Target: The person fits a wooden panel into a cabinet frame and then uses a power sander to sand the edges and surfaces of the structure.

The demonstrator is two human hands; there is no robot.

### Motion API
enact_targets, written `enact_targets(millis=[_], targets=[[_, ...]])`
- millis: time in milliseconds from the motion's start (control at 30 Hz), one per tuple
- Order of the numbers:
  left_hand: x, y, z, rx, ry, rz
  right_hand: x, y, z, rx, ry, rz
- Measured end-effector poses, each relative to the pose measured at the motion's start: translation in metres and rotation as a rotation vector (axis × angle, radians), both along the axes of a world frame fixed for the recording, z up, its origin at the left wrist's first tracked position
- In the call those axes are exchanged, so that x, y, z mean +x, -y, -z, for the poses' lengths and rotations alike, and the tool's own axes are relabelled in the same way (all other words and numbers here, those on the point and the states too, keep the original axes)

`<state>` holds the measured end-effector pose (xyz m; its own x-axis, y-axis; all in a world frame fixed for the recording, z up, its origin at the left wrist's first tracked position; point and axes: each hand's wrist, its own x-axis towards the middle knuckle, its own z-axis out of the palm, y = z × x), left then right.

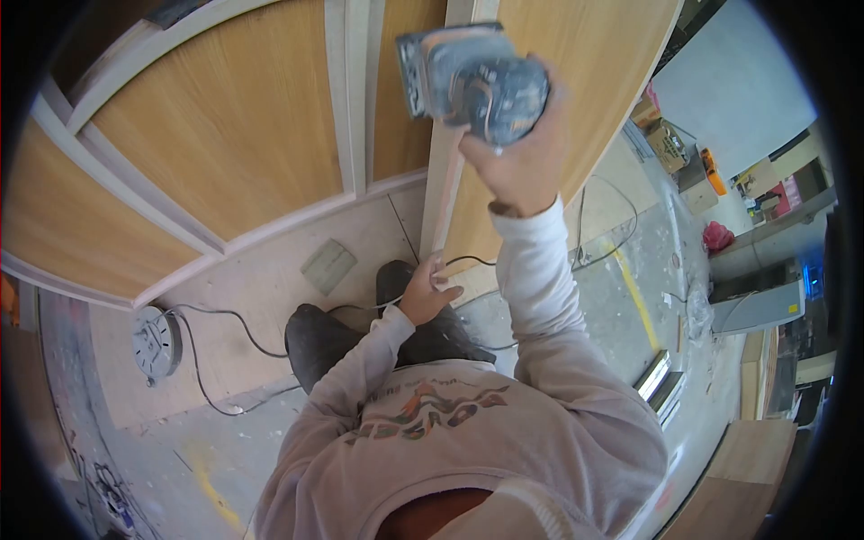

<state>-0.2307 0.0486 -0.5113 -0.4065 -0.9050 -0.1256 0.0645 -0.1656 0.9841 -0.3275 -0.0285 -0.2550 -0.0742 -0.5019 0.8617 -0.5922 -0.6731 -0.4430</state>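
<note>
My right hand (526,166) is raised in front of me, wrapped around a dusty blue-grey sheet sander (490,90). The sander is slightly blurred, its flat square pad turned toward the left. Behind it stands a pale upright rail (443,175) of the wooden panelling; whether the pad touches the wood cannot be made out. Lower down, my left hand (427,292) is by my knees with curled fingers around a black power cord (472,259). The cord continues out of both sides of that hand.
Curved wood panelling (220,99) with pale ribs spans the left and front. A greyish rectangular sheet (328,266) lies on the board below. At left sits a round grey device (157,344) with cord loops beside it. Boxes (666,146) and a grey computer case (760,308) stand at right.
</note>
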Motion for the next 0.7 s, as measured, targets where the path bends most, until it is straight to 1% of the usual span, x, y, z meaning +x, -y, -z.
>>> enact_targets(millis=[33, 100, 133, 200, 233, 267, 300, 333, 400, 433, 467, 500, 533, 567, 600, 667, 700], targets=[[-0.005, 0.005, -0.004, 0.005, -0.002, 0.001, 0.0, 0.004, -0.011, -0.028, -0.023, 0.02], [-0.016, 0.016, -0.011, -0.406, 0.029, -0.052, 0.003, 0.006, -0.035, 0.002, 0.006, 0.031], [-0.022, 0.021, -0.02, -0.398, 0.03, -0.048, 0.005, 0.006, -0.045, 0.021, 0.038, 0.041], [-0.035, 0.029, -0.035, -0.627, 0.144, -0.11, 0.007, 0.008, -0.058, -0.006, 0.019, 0.022], [-0.041, 0.03, -0.039, -0.626, 0.144, -0.107, 0.007, 0.008, -0.061, -0.042, -0.001, 0.0], [-0.045, 0.031, -0.042, -0.587, 0.034, -0.01, 0.006, 0.007, -0.057, -0.043, 0.0, 0.003], [-0.048, 0.032, -0.044, -0.546, -0.075, 0.086, 0.003, 0.007, -0.049, -0.065, -0.063, 0.106], [-0.05, 0.031, -0.04, -0.549, -0.075, 0.084, 0.001, 0.008, -0.039, -0.088, -0.127, 0.206], [-0.051, 0.022, -0.03, -0.359, -0.15, 0.284, -0.004, 0.006, -0.013, -0.082, -0.078, 0.163], [-0.047, 0.016, -0.035, -0.268, -0.182, 0.352, -0.006, 0.003, 0.004, -0.07, -0.028, 0.128], [-0.045, 0.012, -0.034, -0.271, -0.182, 0.35, -0.008, -0.001, 0.024, -0.021, 0.039, 0.08], [-0.045, 0.008, -0.032, -0.183, -0.105, 0.262, -0.01, -0.005, 0.043, 0.027, 0.105, 0.031], [-0.046, 0.006, -0.03, -0.095, -0.03, 0.175, -0.011, -0.01, 0.064, 0.024, 0.101, 0.03], [-0.05, 0.008, -0.011, -0.124, -0.062, 0.124, -0.011, -0.014, 0.085, 0.047, 0.168, -0.021], [-0.053, 0.008, -0.009, -0.129, -0.065, 0.12, -0.011, -0.017, 0.096, 0.07, 0.233, -0.074], [-0.056, 0.009, -0.007, -0.162, -0.174, -0.057, -0.012, -0.025, 0.103, 0.096, 0.206, -0.06], [-0.059, 0.012, -0.005, -0.165, -0.174, -0.059, -0.012, -0.026, 0.103, 0.122, 0.184, -0.039]])
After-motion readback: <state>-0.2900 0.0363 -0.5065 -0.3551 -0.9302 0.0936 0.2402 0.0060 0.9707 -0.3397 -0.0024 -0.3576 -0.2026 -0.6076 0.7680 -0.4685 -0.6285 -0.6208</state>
